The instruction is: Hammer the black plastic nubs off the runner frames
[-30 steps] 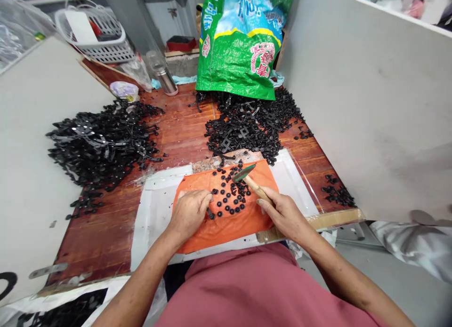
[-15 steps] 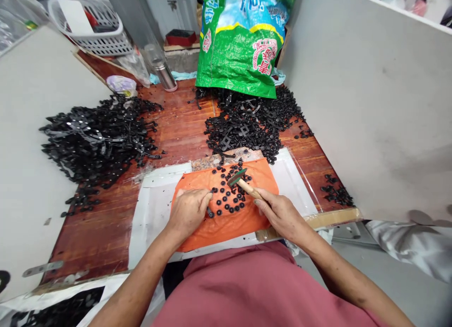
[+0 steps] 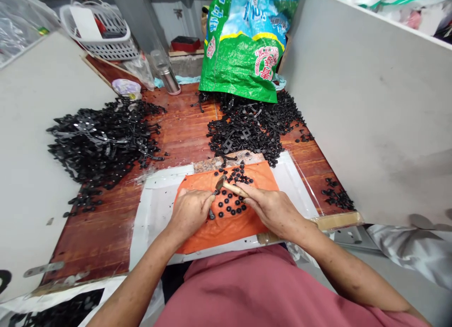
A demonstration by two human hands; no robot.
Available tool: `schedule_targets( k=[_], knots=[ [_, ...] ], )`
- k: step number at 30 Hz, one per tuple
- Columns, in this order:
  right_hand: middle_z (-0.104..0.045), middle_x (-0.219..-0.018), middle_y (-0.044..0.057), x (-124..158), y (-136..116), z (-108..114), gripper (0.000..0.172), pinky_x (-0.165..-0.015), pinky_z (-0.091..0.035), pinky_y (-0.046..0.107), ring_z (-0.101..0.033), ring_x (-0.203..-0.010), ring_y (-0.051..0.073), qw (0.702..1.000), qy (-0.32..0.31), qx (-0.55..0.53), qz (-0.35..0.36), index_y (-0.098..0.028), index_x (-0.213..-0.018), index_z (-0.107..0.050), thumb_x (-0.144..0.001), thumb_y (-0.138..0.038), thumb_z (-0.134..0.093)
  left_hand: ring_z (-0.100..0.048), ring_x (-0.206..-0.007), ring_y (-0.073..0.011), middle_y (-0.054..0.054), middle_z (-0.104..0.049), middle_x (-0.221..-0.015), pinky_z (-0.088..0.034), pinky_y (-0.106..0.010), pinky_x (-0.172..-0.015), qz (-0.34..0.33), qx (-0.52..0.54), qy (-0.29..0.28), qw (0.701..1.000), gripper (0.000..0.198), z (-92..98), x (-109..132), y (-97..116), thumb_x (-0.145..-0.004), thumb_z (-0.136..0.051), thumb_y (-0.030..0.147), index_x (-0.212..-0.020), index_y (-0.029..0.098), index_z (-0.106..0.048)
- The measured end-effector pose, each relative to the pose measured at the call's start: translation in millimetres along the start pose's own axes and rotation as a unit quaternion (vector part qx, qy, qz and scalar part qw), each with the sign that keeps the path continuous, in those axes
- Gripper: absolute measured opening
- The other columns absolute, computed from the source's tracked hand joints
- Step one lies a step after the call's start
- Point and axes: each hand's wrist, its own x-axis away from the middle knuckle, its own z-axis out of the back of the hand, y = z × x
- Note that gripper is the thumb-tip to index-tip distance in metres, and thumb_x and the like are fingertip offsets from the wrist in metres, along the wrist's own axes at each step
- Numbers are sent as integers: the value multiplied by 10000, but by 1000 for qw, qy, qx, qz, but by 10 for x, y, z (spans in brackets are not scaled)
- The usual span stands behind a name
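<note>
An orange cloth lies on a white sheet at the near table edge, with several small black round parts scattered on it. My left hand rests on the cloth with fingers curled, pinching a small black part at its fingertips. My right hand grips the wooden handle of a small hammer. The hammer's head is down by my left fingertips, over the pinched part.
Two heaps of black plastic parts lie on the wooden table: one at left, one at centre back below a green woven bag. Grey boards wall both sides. A white basket and metal flask stand behind.
My right hand has swung the hammer left and down, from above the scattered parts to my left fingertips. My left hand has stayed in place.
</note>
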Motion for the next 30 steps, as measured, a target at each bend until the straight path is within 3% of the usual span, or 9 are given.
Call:
schedule_targets(
  k=[7,12,23,30],
  knots=[
    [-681,-1346,36,29,14,3,491,-943,-571,353,-715,-1092,225,998,42,-55,9,-318,-1567,-413,-1077,-293,-426,-621,-756,-210,-22,-672,-734,-319,-354,-774,-8,47,25,999,400,-72,41,-104,-1044,-332,326,-710,208,-518],
    [-698,-1313,11,41,47,43,532,-999,-552,368,-704,-1125,222,998,29,-57,-2,-408,-1582,-359,-1077,-255,-426,-622,-744,-209,-20,-663,-723,-318,-351,-766,-13,34,27,999,382,-94,36,-110,-1039,-364,315,-708,205,-519],
    [-714,-1284,68,67,117,-65,467,-795,-583,380,-746,-1004,283,1000,21,-4,-17,-300,-1530,-473,-1064,-296,-456,-642,-775,-215,-24,-694,-761,-319,-358,-780,-15,-1,33,999,358,-77,25,-105,-1040,-392,295,-752,203,-584],
    [-723,-1262,77,71,152,-98,460,-874,-575,378,-738,-1035,266,999,24,4,-34,-315,-1525,-476,-1066,-313,-461,-630,-750,-208,-20,-674,-732,-318,-360,-772,-14,-4,31,999,389,-98,32,-104,-1047,-374,307,-704,203,-526]
  ],
)
